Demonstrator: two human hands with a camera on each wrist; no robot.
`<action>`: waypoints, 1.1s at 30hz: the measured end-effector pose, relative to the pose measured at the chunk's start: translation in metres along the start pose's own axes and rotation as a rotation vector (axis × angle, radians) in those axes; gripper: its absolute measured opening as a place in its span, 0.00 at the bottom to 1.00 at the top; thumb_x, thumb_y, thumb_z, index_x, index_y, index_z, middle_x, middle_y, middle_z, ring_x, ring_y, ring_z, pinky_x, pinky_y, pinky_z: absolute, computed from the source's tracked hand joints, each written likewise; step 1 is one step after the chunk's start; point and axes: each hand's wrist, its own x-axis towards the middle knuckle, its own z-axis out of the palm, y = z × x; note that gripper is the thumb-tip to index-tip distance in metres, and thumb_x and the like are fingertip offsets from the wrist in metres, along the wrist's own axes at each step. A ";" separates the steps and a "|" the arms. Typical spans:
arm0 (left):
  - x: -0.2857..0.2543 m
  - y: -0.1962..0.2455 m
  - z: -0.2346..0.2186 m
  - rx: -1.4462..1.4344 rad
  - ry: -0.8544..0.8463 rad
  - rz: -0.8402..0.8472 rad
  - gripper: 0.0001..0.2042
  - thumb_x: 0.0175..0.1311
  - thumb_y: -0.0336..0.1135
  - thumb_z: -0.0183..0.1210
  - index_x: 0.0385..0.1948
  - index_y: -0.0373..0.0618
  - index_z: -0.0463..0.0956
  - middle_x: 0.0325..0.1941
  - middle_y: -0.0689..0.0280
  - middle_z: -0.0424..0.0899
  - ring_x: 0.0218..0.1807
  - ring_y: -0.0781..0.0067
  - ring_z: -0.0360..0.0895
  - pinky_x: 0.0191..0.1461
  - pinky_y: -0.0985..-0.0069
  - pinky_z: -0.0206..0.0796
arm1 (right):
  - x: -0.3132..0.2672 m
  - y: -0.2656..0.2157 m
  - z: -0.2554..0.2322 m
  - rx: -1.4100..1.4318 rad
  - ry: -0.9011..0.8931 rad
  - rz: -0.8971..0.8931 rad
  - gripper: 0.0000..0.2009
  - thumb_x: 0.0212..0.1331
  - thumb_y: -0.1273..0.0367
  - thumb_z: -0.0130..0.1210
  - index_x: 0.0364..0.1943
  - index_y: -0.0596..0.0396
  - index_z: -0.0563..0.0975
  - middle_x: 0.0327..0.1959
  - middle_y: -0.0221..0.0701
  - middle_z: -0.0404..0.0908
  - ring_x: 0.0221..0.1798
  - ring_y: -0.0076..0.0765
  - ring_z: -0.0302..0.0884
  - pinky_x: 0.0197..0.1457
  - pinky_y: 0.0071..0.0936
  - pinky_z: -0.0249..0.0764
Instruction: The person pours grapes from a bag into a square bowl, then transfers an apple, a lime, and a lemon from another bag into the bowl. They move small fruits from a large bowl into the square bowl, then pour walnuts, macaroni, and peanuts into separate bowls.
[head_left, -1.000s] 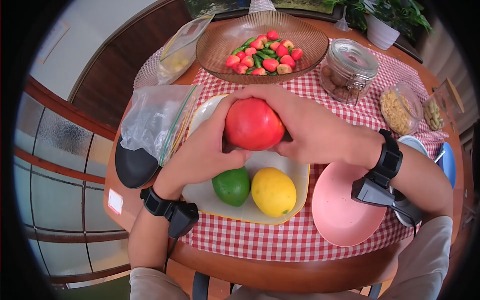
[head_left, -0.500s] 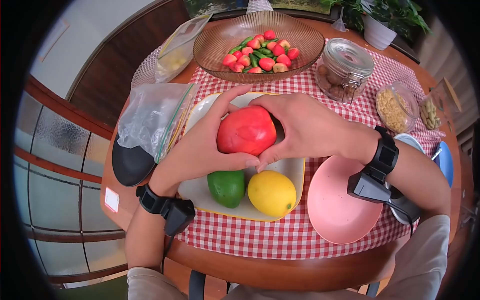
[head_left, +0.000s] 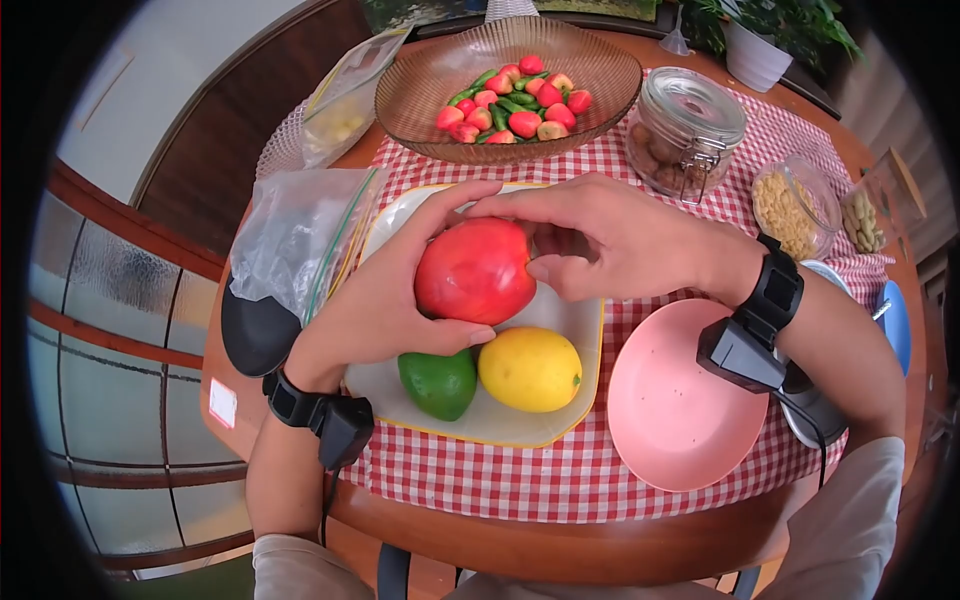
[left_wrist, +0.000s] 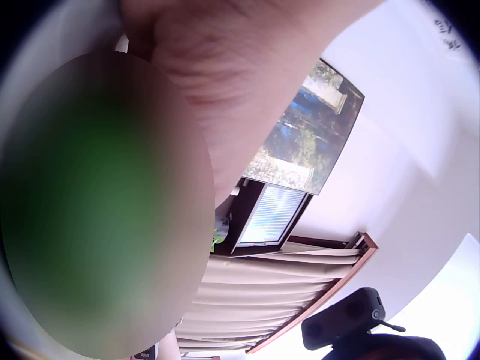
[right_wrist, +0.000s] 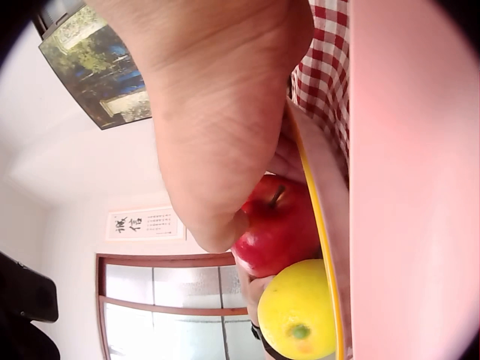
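Note:
A large red apple point(head_left: 472, 272) is in both hands over a white tray point(head_left: 575, 420) with a yellow rim. My left hand point(head_left: 372, 305) holds it from the left, thumb along the near side. The right hand point(head_left: 640, 238) reaches over its far top with the index finger, and its thumb touches the right end, near the stem visible in the right wrist view. In the tray lie a green fruit point(head_left: 438, 384) and a yellow lemon point(head_left: 530, 370), just in front of the apple. A blurred green shape point(left_wrist: 97, 217) fills much of the left wrist view.
A pink plate point(head_left: 690, 400) sits right of the tray. Behind stands a brown glass bowl point(head_left: 400, 110) of small red fruits and green peppers, beside a clip-top jar point(head_left: 690, 110). Left are a zip bag point(head_left: 295, 230) and a dark oval dish point(head_left: 255, 330).
The apple has come down and left, turning on its side. The right thumb has moved from the apple's near side to its right end; the left hand keeps its hold.

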 end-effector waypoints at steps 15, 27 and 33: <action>0.005 -0.003 0.002 -0.074 -0.022 -0.015 0.52 0.43 0.32 0.79 0.76 0.46 0.59 0.73 0.60 0.70 0.73 0.65 0.70 0.77 0.65 0.64 | -0.001 -0.013 -0.002 -0.145 -0.124 0.025 0.33 0.54 0.63 0.60 0.69 0.51 0.72 0.42 0.43 0.86 0.41 0.49 0.85 0.48 0.42 0.80; 0.006 -0.002 0.002 -0.077 -0.039 -0.009 0.50 0.44 0.31 0.78 0.75 0.46 0.60 0.71 0.60 0.71 0.71 0.65 0.71 0.76 0.65 0.65 | 0.000 -0.016 -0.005 -0.101 -0.129 0.058 0.31 0.53 0.61 0.60 0.65 0.53 0.74 0.35 0.44 0.85 0.39 0.53 0.84 0.45 0.45 0.78; 0.006 -0.001 0.002 -0.087 -0.032 -0.052 0.52 0.42 0.35 0.79 0.76 0.45 0.59 0.72 0.60 0.70 0.73 0.64 0.69 0.78 0.65 0.62 | -0.001 -0.004 0.004 -0.198 -0.065 -0.041 0.29 0.54 0.61 0.59 0.62 0.56 0.74 0.35 0.44 0.84 0.38 0.57 0.84 0.45 0.49 0.78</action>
